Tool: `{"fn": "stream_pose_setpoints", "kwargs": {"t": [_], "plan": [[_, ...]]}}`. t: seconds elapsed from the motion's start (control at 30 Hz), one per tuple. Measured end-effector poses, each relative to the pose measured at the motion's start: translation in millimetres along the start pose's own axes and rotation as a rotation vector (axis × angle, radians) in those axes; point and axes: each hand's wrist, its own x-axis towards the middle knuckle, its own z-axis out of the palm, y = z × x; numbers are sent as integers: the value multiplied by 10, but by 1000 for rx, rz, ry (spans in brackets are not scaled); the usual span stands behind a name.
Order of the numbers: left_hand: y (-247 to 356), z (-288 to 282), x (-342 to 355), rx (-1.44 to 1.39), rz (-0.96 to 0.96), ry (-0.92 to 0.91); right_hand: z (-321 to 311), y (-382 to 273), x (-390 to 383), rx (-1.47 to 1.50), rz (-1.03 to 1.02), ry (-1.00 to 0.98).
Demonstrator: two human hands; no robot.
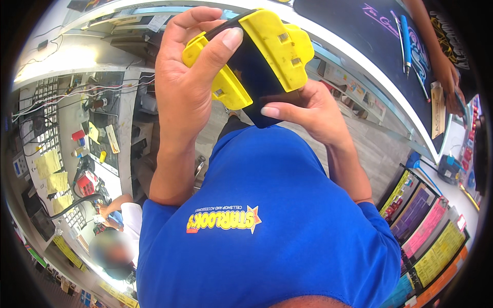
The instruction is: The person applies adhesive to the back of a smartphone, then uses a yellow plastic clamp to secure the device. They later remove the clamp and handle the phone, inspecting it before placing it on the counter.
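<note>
Phone (pixel 249 64), dark screen up, is held aloft in the middle of the scene, beyond the blue shirt (pixel 287 246), with a yellow clamp (pixel 280 51) across its long sides. The left hand (pixel 179 77) grasps the clamp's left part, its thumb over the phone's far end; the right hand (pixel 321 110) pinches the near end. Far right, a blue pen-shaped tool (pixel 406 43) lies on a dark mat (pixel 339 18).

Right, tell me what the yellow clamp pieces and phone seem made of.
Yellow clamp pieces: probably low-sheen moulded plastic, from the solid colour and rounded corners. Phone: glossy dark front, likely glass, possibly plastic, given faint reflections.
</note>
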Motion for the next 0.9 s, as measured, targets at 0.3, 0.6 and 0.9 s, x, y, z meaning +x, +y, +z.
{"fn": "stream_pose_setpoints", "kwargs": {"t": [0.3,0.6,0.9], "plan": [[66,-92,-11,-23,52,0,120,77,-8,-36,-156,137],[204,87,-161,63,344,-134,38,374,-14,115,-375,100],[100,-51,-46,387,777,-66,23,359,23,84,-412,14]]}}
